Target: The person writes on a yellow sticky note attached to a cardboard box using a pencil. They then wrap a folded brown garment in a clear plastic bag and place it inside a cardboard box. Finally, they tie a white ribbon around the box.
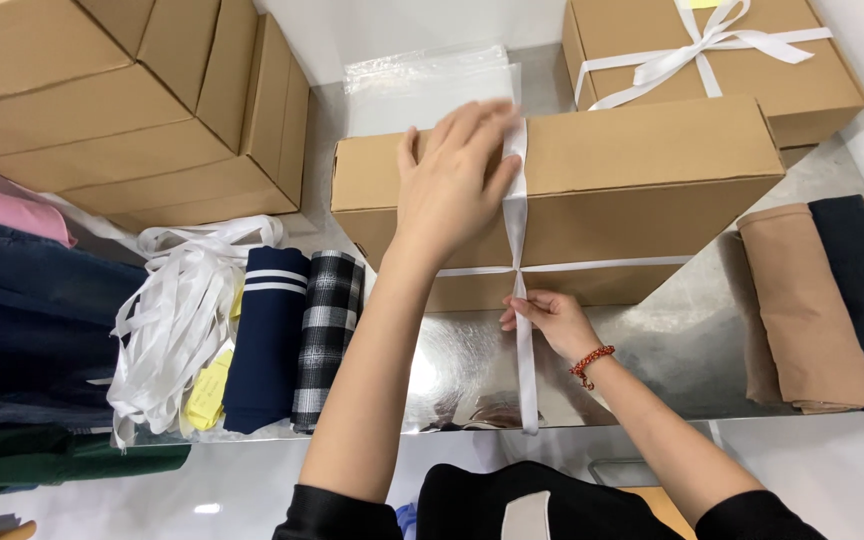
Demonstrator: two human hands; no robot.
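While my left hand lies flat and open on the long brown cardboard box mid-counter, my right hand pinches the white satin ribbon; I'd judge steady tension keeps it centred

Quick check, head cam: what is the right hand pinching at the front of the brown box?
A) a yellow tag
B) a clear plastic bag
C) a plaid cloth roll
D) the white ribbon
D: the right hand pinches the white ribbon where it crosses on the front of the brown box, while the left hand presses flat on the box top.
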